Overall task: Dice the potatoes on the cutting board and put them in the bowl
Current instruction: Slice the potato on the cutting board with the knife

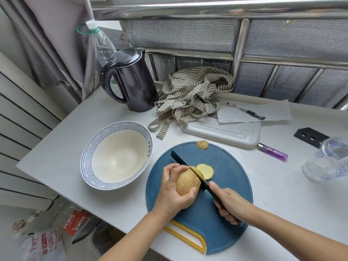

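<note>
Nearby, bowl (116, 155) empty; potato (187, 182), slices on cutting board (229, 185).

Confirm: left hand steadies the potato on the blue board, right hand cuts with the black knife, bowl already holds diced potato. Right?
Not quite. The head view shows the bowl empty. Otherwise correct: the left hand steadies the potato on the blue board, and the right hand cuts with the black knife.
</note>
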`<control>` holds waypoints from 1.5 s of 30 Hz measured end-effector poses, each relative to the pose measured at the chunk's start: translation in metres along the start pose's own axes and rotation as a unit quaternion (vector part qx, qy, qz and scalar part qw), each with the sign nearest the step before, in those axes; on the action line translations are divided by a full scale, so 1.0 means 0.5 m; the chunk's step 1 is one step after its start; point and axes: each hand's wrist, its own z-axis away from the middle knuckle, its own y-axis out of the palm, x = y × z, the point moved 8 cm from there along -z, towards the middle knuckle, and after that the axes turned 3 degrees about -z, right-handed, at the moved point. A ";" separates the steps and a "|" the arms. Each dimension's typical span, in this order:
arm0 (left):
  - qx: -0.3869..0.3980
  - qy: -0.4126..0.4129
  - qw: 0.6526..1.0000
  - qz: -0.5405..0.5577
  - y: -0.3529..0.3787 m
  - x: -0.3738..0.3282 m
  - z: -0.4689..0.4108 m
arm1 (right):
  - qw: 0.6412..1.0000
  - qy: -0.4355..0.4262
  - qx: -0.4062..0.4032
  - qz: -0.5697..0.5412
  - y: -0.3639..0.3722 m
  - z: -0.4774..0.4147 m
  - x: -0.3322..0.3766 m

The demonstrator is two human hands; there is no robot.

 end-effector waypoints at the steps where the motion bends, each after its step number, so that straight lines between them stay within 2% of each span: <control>1: 0.004 -0.002 1.000 0.000 -0.001 0.002 0.003 | 1.000 0.000 0.005 -0.004 -0.007 0.001 0.001; 5: 0.018 -0.009 1.000 -0.004 -0.002 0.009 0.011 | 0.998 0.021 0.037 -0.049 -0.042 0.011 -0.003; 12: -0.009 -0.045 0.999 0.001 0.004 0.007 0.021 | 0.991 0.037 0.069 -0.113 -0.088 0.032 0.009; 15: -0.007 -0.038 0.999 -0.009 0.010 -0.001 0.017 | 0.992 0.023 0.057 -0.115 -0.100 0.042 0.025; 20: -0.017 -0.030 0.999 -0.014 0.008 -0.007 0.024 | 0.999 -0.032 -0.012 -0.041 -0.127 0.065 0.076; 32: -0.075 -0.016 0.997 0.026 0.008 -0.003 0.049 | 0.994 -0.052 -0.020 0.099 -0.065 0.144 0.054; 45: -0.114 -0.019 0.991 0.063 0.009 -0.005 0.058 | 0.986 -0.095 -0.029 0.137 -0.044 0.170 0.081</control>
